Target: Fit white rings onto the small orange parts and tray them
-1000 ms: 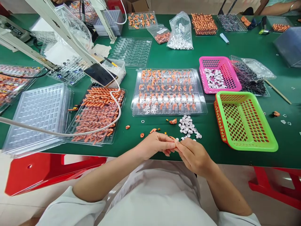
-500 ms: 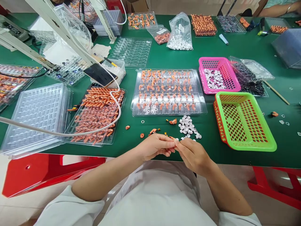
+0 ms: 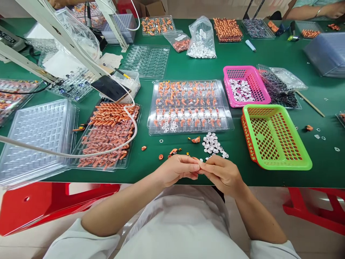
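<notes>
My left hand (image 3: 180, 169) and my right hand (image 3: 222, 173) meet fingertip to fingertip over the table's front edge. Both are closed in a pinch; whatever sits between the fingers is too small and covered to name. A sliver of orange shows just behind the fingertips, and I cannot tell whether it is held. Beyond my right hand lies a loose pile of white round caps (image 3: 212, 144). Near my left hand are an orange curved piece with a dark and yellow end (image 3: 174, 151) and a small orange disc (image 3: 161, 157). Another orange piece (image 3: 196, 140) lies farther back.
A clear tray of orange parts and white rings (image 3: 188, 104) lies ahead. To its right stand a pink basket (image 3: 265, 97) with white caps and a green basket (image 3: 307, 158). Left are a tray of orange pieces (image 3: 105, 140), a phone (image 3: 110, 87), a white cable (image 3: 136, 126) and stacked clear trays (image 3: 40, 126).
The view has shifted slightly, so the table's things sit a little farther left. My hands stay pinched together, with the right fingers a little changed in angle.
</notes>
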